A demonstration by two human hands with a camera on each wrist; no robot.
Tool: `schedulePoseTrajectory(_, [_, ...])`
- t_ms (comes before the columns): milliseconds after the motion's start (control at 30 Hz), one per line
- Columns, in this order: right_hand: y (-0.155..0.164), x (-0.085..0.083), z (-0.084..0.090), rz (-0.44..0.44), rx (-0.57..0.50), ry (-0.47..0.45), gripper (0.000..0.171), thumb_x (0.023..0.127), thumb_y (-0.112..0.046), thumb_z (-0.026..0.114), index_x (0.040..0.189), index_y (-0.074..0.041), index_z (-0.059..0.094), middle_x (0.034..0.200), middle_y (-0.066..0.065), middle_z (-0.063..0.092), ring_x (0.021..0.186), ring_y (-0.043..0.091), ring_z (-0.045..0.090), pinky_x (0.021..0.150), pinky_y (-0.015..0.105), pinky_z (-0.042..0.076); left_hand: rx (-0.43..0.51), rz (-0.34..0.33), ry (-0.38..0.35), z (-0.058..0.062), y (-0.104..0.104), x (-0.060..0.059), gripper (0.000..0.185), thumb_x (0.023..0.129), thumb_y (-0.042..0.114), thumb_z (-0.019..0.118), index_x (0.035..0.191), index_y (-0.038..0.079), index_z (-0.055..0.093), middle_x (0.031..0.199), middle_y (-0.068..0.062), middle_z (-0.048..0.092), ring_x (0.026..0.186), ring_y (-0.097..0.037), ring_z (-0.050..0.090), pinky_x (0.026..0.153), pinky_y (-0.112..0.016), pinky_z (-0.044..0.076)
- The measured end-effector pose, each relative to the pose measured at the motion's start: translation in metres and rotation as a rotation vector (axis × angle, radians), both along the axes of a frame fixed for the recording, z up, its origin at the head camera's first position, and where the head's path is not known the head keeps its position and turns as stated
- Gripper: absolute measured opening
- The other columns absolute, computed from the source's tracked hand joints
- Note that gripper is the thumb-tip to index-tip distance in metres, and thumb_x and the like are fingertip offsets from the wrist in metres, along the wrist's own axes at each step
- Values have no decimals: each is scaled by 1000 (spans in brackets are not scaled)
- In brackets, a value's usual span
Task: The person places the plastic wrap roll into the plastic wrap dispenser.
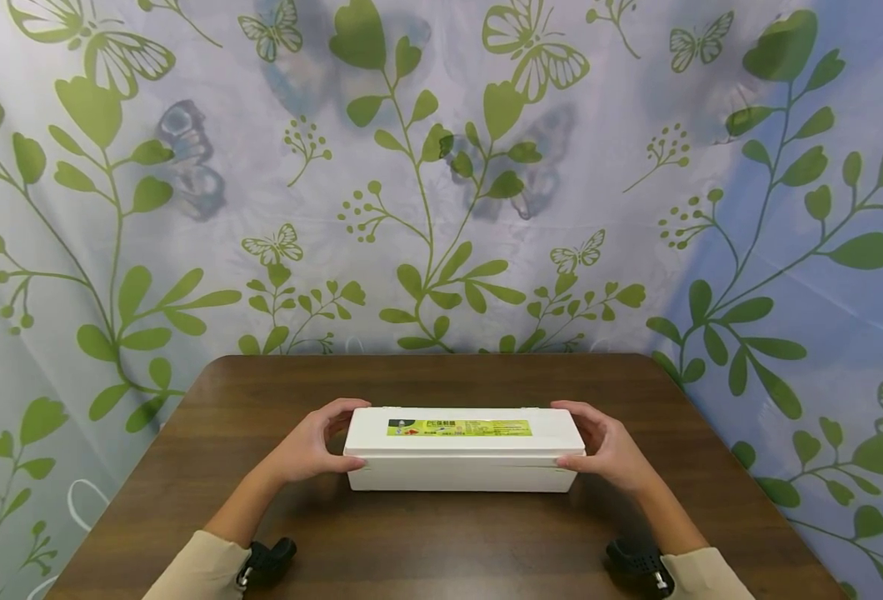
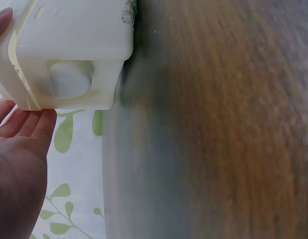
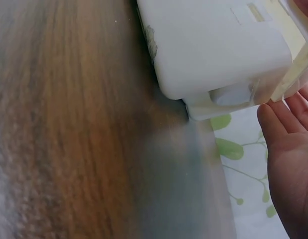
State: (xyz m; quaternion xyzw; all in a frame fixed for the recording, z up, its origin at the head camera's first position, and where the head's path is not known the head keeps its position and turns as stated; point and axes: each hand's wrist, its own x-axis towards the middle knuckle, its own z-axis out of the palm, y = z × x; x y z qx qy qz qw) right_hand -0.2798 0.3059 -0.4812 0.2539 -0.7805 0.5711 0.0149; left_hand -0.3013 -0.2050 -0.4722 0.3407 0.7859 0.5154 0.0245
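A long white cling film box [image 1: 462, 475] lies crosswise on the table, with a yellow-green label [image 1: 460, 427] on its top. My left hand [image 1: 314, 446] grips the left end, thumb at the front and fingers behind. At the opposite end, my right hand [image 1: 614, 446] holds the box in the same way. The left wrist view shows a recessed round end on the box [image 2: 74, 35], close to the table surface. In the right wrist view, a pale yellowish gap runs along the lid seam of the box [image 3: 219, 50]. Its inside is hidden.
The brown wooden table [image 1: 449, 542] has rounded far corners. Behind it hangs a curtain [image 1: 441, 192] printed with green leaves and butterflies. Black wrist straps [image 1: 269, 562] sit at both sleeve cuffs. A white cord [image 1: 74, 508] hangs beyond the left table edge.
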Motion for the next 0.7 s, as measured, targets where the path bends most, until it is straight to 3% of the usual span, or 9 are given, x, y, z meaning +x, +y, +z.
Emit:
schedulePoseTrajectory(533, [0, -7, -7, 49, -38, -69, 75, 82, 4, 79, 149, -1, 45, 137, 10, 59, 109, 15, 65, 83, 32, 61, -37, 8, -28, -4, -2, -3, 70, 82, 20, 87, 142, 13, 53, 139, -6, 60, 130, -33, 56, 110, -20, 44])
schedulePoseTrajectory(700, [1, -9, -9, 53, -56, -90, 77, 82, 6, 78, 150, 3, 42, 136, 3, 60, 108, 13, 65, 83, 31, 61, -64, 20, -41, -3, -1, -2, 70, 83, 24, 87, 143, 14, 52, 138, -5, 60, 130, -30, 57, 112, -29, 46])
